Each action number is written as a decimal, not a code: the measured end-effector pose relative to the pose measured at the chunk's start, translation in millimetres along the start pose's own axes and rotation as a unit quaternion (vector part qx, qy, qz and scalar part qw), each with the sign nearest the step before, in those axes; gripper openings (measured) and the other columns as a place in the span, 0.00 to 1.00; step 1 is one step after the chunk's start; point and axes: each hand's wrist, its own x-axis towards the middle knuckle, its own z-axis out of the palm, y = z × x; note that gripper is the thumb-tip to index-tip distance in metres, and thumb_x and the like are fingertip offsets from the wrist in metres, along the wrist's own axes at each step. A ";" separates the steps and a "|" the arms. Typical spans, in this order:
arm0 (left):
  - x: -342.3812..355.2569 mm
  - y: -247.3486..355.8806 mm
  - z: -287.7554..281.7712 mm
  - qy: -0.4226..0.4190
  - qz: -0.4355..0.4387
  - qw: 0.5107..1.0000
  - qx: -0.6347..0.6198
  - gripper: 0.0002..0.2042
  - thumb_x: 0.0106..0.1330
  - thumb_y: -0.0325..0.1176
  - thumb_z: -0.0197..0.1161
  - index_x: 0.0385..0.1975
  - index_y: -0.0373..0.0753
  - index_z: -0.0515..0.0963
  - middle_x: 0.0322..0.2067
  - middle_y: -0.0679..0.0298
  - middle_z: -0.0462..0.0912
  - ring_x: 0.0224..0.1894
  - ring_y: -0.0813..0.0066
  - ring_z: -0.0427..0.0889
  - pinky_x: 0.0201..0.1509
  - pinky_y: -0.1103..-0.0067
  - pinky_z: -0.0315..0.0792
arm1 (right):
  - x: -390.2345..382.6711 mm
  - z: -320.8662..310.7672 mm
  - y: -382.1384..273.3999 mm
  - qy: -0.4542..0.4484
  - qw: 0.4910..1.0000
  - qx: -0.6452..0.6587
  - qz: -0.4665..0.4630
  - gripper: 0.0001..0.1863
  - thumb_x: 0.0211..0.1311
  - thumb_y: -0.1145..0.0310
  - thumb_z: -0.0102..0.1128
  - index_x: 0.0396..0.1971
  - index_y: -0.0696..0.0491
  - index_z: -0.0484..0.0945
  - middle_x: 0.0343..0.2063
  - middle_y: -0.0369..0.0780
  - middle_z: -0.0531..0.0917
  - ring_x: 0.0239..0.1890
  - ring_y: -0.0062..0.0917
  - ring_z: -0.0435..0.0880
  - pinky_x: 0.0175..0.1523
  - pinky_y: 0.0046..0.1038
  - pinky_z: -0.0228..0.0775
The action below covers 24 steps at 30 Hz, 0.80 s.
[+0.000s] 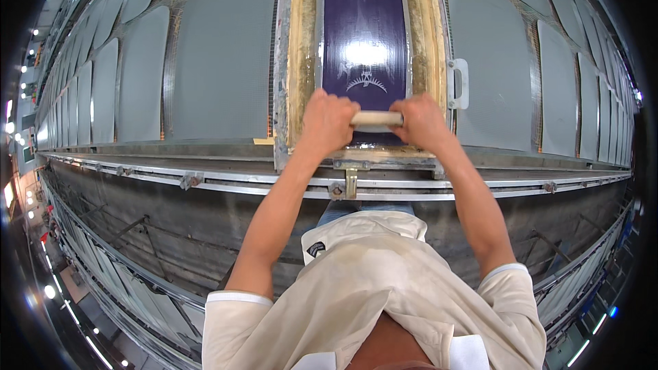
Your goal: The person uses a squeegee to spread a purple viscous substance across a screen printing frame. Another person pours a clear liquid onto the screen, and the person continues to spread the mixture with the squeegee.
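Both fists grip a pale, wooden-looking squeegee handle [375,118] that lies crosswise near the close end of a screen-printing frame. My left hand [330,120] is closed round its left end, and my right hand [419,120] round the right end. Under and beyond the handle stretches the dark purple, glossy screen mesh [364,20], with a pale sunburst-like design and small lettering. Worn, tape-covered borders form the screen frame [296,41]. The squeegee's blade and its contact with the mesh are hidden by the handle and my hands.
Flat grey panels [223,55] lie in rows on the long table, left and right of the frame. A white handle [459,84] sticks out from the frame's right side. A metal rail [480,188] with clamps runs along the near edge, close to my body.
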 end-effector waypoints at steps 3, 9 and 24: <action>-33.2 16.4 11.0 0.077 0.007 0.997 -0.018 0.12 0.50 0.34 0.75 0.35 0.47 0.85 0.34 0.68 0.86 0.39 0.68 0.83 0.50 0.68 0.67 | -32.6 8.7 -0.9 0.040 0.994 0.085 -0.047 0.21 0.55 0.55 0.76 0.45 0.51 0.86 0.41 0.44 0.88 0.50 0.38 0.84 0.62 0.42 0.69; -42.8 23.5 4.7 0.091 0.023 0.996 0.010 0.16 0.46 0.30 0.74 0.38 0.44 0.83 0.39 0.68 0.84 0.44 0.69 0.80 0.51 0.69 0.67 | 19.6 0.9 122.4 0.408 0.859 0.148 0.270 0.26 0.68 0.47 0.63 0.50 0.56 0.83 0.51 0.51 0.83 0.57 0.48 0.79 0.61 0.43 0.70; -120.0 -60.0 -26.5 0.163 -0.003 0.986 -0.034 0.20 0.42 0.29 0.70 0.41 0.45 0.83 0.43 0.71 0.85 0.43 0.71 0.80 0.51 0.71 0.67 | 84.6 15.7 63.9 0.417 0.807 0.344 0.236 0.17 0.70 0.59 0.63 0.38 0.61 0.82 0.29 0.40 0.82 0.35 0.25 0.77 0.41 0.31 0.69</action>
